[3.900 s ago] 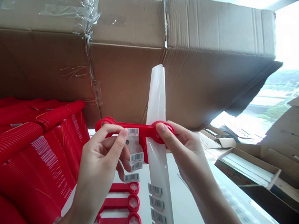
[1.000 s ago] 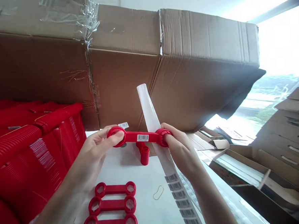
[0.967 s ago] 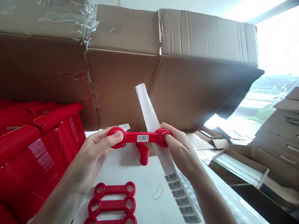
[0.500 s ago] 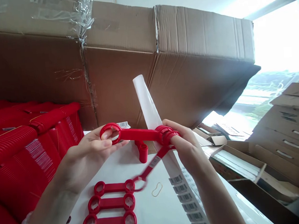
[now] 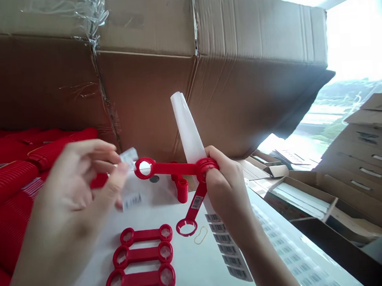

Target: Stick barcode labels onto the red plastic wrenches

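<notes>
My right hand (image 5: 223, 175) grips red ringed bars at one end; one red bar (image 5: 175, 168) points left, and another (image 5: 195, 202) with a barcode label hangs down. Behind the fingers a rolled white label sheet (image 5: 188, 130) also sits in that hand's hold, its barcode strip (image 5: 226, 244) trailing below. My left hand (image 5: 93, 183), left of the bar's ring, pinches a small barcode label (image 5: 128, 155) between thumb and finger. A second label (image 5: 132, 201) shows by its lower fingers. Several red bars (image 5: 142, 256) lie stacked in a column on the white table.
Rows of red parts (image 5: 12, 184) fill the left side. Large cardboard boxes (image 5: 149, 98) stand behind the white table (image 5: 193, 281). A rubber band (image 5: 201, 235), a red piece (image 5: 182, 191) and label sheets (image 5: 295, 257) lie on it. Open cartons (image 5: 310, 196) are at the right.
My left hand has let go of the bar's ring and moved left, with a label at its fingertips. The hanging bar has swung into clearer view. My right hand has shifted slightly left.
</notes>
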`<move>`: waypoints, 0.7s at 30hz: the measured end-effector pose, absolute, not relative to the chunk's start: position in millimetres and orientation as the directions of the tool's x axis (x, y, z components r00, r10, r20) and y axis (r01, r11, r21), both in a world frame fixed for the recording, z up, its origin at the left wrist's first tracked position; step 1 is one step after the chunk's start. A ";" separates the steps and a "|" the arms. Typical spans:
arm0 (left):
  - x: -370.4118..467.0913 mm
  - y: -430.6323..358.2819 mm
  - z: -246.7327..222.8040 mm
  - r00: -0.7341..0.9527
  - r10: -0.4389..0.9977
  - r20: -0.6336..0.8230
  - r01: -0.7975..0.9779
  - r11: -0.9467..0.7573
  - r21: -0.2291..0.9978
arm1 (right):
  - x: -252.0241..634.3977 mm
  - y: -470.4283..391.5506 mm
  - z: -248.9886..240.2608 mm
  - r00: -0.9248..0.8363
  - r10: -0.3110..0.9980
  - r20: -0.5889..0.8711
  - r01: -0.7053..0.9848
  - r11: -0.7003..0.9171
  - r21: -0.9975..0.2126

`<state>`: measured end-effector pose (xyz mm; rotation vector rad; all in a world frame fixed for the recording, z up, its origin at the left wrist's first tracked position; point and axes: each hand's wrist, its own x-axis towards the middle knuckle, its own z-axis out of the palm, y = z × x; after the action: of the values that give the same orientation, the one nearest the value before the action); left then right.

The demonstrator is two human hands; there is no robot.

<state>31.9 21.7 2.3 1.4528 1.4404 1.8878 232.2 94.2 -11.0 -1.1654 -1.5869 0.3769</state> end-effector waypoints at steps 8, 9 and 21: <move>46.9 28.2 -3.8 -0.247 0.940 0.234 0.235 -0.176 0.956 | 226.0 87.4 -13.1 -0.005 0.816 0.578 0.484 0.508 -0.713; 48.8 29.6 -4.3 -0.251 0.938 0.241 0.225 -0.186 0.957 | 225.0 86.2 -13.3 -0.012 0.812 0.583 0.483 0.515 -0.708; 51.5 29.0 -3.8 -0.256 0.934 0.248 0.226 -0.191 0.955 | 221.3 76.3 -13.3 -0.047 0.809 0.585 0.454 0.539 -0.709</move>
<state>51.5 29.0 -3.8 1.3818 1.4611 1.4953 221.3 76.3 -13.3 -1.0744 -1.6836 0.4059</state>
